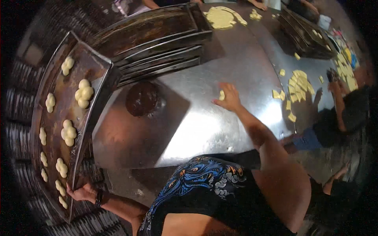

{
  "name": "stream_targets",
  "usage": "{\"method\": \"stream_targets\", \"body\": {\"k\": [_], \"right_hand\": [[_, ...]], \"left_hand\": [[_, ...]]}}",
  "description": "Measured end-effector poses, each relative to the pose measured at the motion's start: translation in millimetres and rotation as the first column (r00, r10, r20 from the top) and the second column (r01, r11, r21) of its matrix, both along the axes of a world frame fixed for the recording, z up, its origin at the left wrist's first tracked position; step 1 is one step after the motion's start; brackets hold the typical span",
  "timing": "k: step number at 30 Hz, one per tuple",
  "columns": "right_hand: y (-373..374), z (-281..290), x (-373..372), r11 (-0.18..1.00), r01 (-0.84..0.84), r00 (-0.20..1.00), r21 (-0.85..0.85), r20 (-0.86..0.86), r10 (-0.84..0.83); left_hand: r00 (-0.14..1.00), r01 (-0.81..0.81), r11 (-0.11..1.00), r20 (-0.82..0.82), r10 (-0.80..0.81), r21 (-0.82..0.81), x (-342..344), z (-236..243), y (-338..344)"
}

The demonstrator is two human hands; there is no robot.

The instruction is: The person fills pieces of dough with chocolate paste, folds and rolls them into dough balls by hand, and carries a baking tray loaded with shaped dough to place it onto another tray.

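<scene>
My left hand [83,191] grips the near rim of a long, dark metal baking tray [75,157] at the left, its fingers at the edge. Several clusters of pale dough balls [84,93] lie spaced along that tray. Over the metal table, my right hand [230,97] is curved around a small pale yellow piece of dough [222,95], which shows between thumb and fingers. The fingertips are slightly blurred. A round, dark brown, glossy patch [142,98] lies on the table between my hands; I cannot tell what it is.
Stacked dark trays [157,35] stand at the back left of the metal table [204,129], with another stack [305,33] at the far right. Cut dough [299,84] lies at right, and a dough sheet [220,17] at the back. Other people work along the right and far edges.
</scene>
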State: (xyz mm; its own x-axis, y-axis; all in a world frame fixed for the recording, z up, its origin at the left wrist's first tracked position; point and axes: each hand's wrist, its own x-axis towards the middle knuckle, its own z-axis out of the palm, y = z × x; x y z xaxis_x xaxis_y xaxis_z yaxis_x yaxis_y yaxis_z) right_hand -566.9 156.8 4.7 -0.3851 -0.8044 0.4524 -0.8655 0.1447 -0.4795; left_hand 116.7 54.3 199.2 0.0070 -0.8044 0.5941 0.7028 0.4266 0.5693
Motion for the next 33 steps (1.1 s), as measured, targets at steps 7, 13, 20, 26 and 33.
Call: {"method": "stream_targets", "body": {"k": [7, 13, 20, 26, 33], "right_hand": [[-6, -22, -1, 0.992, 0.048, 0.990, 0.118, -0.136, -0.032], [-10, 13, 6, 0.787, 0.396, 0.835, 0.473, 0.171, -0.523], [-89, 53, 1, 0.990, -0.132, 0.806, 0.053, 0.588, 0.076], [-218, 228, -42, 0.962, -0.226, 0.580, -0.156, 0.772, 0.261], [-354, 185, -82, 0.811, -0.291, 0.837, 0.507, 0.545, -0.040]], "left_hand": [[0.034, -0.756, 0.090, 0.098, 0.995, -0.648, 21, -18, 24], [-0.108, -0.949, -0.017, 0.274, 0.956, -0.316, 26, -45, 1], [0.185, -0.976, 0.176, 0.067, 0.980, 0.125, 65, -78, -17], [0.023, -0.997, 0.010, 0.177, 0.984, 0.076, 61, -84, -3], [0.111, -0.973, 0.083, 0.124, 0.986, 0.214, 37, -59, 69]]}}
